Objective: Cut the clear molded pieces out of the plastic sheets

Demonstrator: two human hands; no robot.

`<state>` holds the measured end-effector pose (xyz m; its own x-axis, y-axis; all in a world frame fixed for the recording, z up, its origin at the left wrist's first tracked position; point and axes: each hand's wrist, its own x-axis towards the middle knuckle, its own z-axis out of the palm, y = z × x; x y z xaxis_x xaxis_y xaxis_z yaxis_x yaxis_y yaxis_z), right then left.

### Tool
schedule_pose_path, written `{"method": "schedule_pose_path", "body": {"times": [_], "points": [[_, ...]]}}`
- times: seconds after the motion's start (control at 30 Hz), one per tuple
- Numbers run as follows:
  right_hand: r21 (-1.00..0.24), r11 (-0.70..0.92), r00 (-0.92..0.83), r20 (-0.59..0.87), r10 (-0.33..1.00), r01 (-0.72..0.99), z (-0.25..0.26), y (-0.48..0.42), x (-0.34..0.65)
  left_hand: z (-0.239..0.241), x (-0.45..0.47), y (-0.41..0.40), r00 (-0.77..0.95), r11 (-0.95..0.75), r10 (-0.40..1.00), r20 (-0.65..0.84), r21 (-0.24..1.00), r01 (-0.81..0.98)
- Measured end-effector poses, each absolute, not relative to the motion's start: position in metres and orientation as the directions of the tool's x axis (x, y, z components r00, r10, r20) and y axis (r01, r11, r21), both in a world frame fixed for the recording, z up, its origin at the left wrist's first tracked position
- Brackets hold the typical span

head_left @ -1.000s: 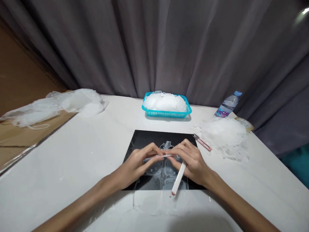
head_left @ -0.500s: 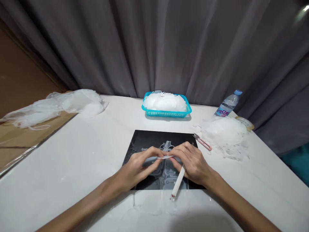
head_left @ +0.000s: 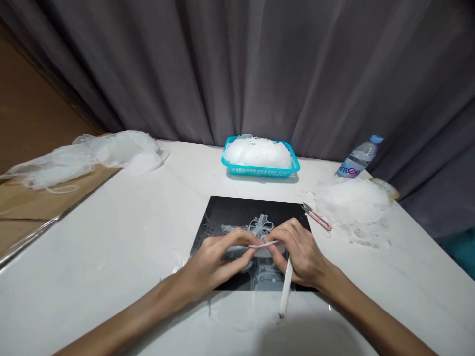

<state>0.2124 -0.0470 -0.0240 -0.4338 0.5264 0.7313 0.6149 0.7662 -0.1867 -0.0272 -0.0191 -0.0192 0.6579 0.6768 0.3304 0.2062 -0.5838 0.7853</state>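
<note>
Black mat (head_left: 226, 210), lower centre of the frame, likely provides contrast. Over it, left hand (head_left: 215, 259) and right hand (head_left: 302, 249) pinch a thin whitish piece (head_left: 263, 244), presumably steadying both ends; the right also retains a white stick (head_left: 285, 292).

The stick (head_left: 285, 291) is white, the mat (head_left: 232, 210) black, the basket (head_left: 260, 172) turquoise.

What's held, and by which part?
Left hand and right hand pinch a translucent piece by its edge; the right also holds a white stick, upper part.
</note>
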Motion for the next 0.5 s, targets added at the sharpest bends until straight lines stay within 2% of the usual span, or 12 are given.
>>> {"method": "schedule_pose_path", "body": {"times": [0.23,0.5], "points": [[-0.228,0.759,-0.403,0.736,0.545,0.609,-0.0254,-0.0490,0.2087,-0.0191,-0.0207,-0.0234,0.595,-0.460,0.753,0.281,0.871,0.172],[-0.231,0.765,-0.420,0.723,0.549,0.601,-0.0310,-0.0498,0.2076,-0.0188,-0.0193,-0.0242,0.575,-0.376,0.779,0.250,0.920,0.109]]}}
